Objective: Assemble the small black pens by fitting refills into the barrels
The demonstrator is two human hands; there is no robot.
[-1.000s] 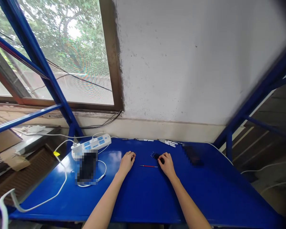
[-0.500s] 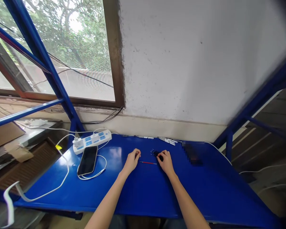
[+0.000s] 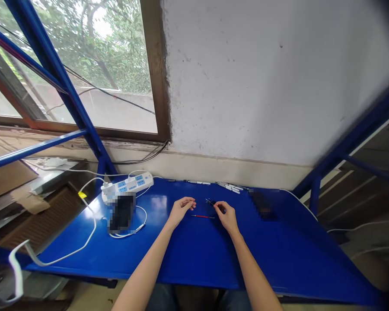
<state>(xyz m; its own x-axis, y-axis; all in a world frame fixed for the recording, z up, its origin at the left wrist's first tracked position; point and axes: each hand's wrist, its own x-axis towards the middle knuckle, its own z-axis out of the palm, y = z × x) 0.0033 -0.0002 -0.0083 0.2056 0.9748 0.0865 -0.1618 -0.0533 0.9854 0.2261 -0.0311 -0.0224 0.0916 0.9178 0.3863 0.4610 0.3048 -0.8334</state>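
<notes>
a white power strip (image 3: 127,186) lies at the back left corner of the blue tabletop (image 3: 278,268), with two white plugs in it. just in front of it sits a phone (image 3: 122,212), blurred out, inside a loop of white cable (image 3: 139,220). a longer white cable (image 3: 92,229) runs off the left edge, past a yellow tag (image 3: 82,195). small white sticks (image 3: 231,187) lie along the back edge, and a blurred dark object (image 3: 262,205) lies to their right. behind the tabletop rises a white plaster wall (image 3: 246,86). at left, a window (image 3: 152,86) shows a tree (image 3: 84,43), with blue steel bars (image 3: 48,73) crossing in front.
</notes>
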